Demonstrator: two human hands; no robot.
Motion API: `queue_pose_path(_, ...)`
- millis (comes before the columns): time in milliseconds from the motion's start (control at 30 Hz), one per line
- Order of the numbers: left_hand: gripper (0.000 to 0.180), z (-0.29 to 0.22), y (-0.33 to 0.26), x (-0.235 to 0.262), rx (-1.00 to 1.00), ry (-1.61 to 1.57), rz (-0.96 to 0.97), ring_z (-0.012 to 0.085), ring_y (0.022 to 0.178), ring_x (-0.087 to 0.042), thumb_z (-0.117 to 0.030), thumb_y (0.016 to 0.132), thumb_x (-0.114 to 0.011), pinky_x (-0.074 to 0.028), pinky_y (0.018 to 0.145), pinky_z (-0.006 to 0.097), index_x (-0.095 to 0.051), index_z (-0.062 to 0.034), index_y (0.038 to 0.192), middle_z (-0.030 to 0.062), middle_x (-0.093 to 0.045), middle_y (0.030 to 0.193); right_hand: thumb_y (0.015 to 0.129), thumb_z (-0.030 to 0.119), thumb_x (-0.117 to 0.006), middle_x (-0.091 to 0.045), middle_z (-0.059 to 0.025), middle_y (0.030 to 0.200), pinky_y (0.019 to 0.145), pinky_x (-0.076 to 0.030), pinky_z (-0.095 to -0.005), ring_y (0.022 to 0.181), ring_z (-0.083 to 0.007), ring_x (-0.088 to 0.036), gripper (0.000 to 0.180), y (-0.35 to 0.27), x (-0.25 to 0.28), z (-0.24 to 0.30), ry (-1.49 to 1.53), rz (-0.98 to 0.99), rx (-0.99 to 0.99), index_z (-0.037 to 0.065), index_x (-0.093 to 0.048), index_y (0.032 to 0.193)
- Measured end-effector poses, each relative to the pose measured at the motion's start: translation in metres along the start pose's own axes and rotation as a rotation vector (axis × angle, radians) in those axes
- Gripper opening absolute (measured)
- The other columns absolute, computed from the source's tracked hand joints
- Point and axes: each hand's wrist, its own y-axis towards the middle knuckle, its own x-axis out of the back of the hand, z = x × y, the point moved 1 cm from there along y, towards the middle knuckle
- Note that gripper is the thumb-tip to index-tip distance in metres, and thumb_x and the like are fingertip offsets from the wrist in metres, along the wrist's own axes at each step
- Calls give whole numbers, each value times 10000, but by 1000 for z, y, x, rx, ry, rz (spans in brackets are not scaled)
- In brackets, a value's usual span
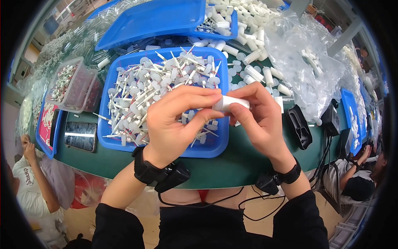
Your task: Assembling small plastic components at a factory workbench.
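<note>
A white cylinder (237, 101) lies level between my two hands, above the right edge of the blue tray (166, 152). My right hand (263, 122) grips it with thumb and fingers. At its left end my left hand (174, 118) pinches a small translucent disc (218, 103), which touches the cylinder's end or sits on it; I cannot tell which. The tray below is heaped with thin white sticks bearing translucent discs and red threads (143, 89). Part of that heap is hidden by my left hand.
Loose white cylinders (253, 56) and a clear plastic bag (306, 79) lie behind to the right. A black holder (299, 126) and cables are at the right. On the left stand a phone (80, 136) and a clear tub (66, 85). Another blue tray (153, 23) is behind.
</note>
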Motion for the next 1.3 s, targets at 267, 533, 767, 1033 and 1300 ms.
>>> queue_pose_path(267, 199, -4, -2, 3, 43, -94, 59, 192, 739, -679, 119, 733, -648, -551, 627, 251, -694, 4, 889, 147, -666, 923, 791, 41, -688, -649, -106, 877, 697, -509, -260, 788, -170, -649, 180, -3, -3, -7, -233, -96, 328, 1, -592, 938)
queue_pose_path(533, 190, -2, 4, 7, -103, -4, 98, 206, 801, -668, 137, 726, -650, -575, 723, 280, -662, 37, 887, 156, -649, 932, 716, -48, -706, -639, -111, 882, 655, -523, -265, 774, -215, -654, 234, 3, -5, 1, -339, -103, 541, 18, -628, 926)
queue_pose_path(767, 235, 0, 2, 3, 118, -299, 46, 210, 886, -641, 109, 737, -674, -565, 768, 299, -636, 59, 964, 144, -611, 1001, 704, -26, -724, -649, -95, 875, 644, -515, -270, 766, -202, -641, 272, 4, -7, 1, -409, -193, 578, 34, -651, 959)
queue_pose_path(1033, 193, 3, 2, 6, 197, -229, 77, 168, 817, -639, 93, 722, -695, -526, 707, 258, -678, 31, 904, 121, -652, 889, 704, 6, -736, -661, -90, 865, 647, -507, -266, 743, -192, -641, 275, 1, -9, -4, -392, -228, 466, 27, -658, 967)
queue_pose_path(1300, 196, 1, 0, 1, 144, -227, 35, 169, 824, -644, 100, 708, -692, -530, 696, 252, -692, 7, 881, 130, -661, 910, 687, -22, -739, -665, -102, 887, 665, -517, -271, 770, -204, -653, 273, 2, -12, -8, -321, -228, 531, 25, -659, 943)
